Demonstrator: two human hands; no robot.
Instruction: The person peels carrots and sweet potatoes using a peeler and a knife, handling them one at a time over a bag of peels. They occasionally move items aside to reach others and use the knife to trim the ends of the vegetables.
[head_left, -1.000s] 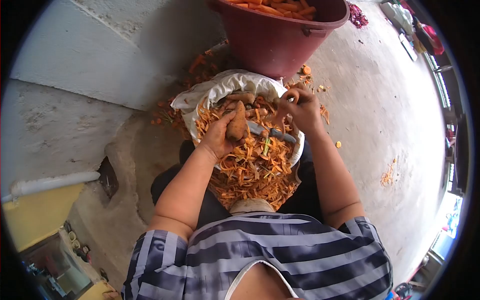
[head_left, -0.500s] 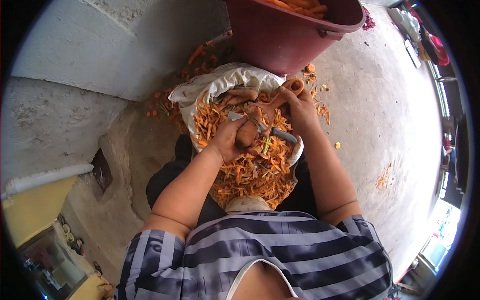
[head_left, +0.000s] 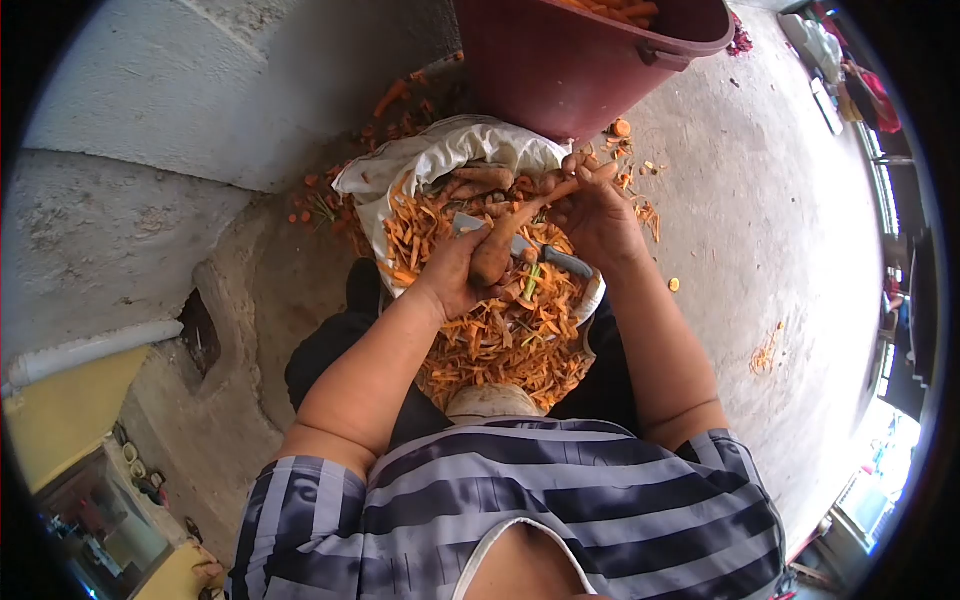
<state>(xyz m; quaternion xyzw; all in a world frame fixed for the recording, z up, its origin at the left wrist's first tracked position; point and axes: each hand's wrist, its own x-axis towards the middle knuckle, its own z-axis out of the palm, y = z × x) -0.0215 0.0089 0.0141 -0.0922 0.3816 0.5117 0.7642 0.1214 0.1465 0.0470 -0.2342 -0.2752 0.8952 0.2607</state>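
A long unpeeled carrot (head_left: 493,255) lies slantwise between my two hands. My left hand (head_left: 452,274) is closed round its thick end. At the thin end, my right hand (head_left: 603,222) grips the carrot with its fingertips. Under the carrot, a knife with a dark handle (head_left: 567,262) rests on a heap of orange peelings (head_left: 500,345), its blade partly covered. The peelings fill a white sack (head_left: 385,170) with a rolled-down rim. More unpeeled carrots (head_left: 480,182) lie at the far side of the heap.
A dark red tub (head_left: 560,80) with peeled carrots (head_left: 625,12) inside stands just beyond the sack. Carrot scraps (head_left: 320,205) litter the floor to the left, and a few peelings (head_left: 767,350) lie on the right. A concrete wall (head_left: 130,100) rises at left.
The carrot now stretches straight between both hands, its thick end turned toward my left palm. My right hand's fingers have shifted along the thin end.
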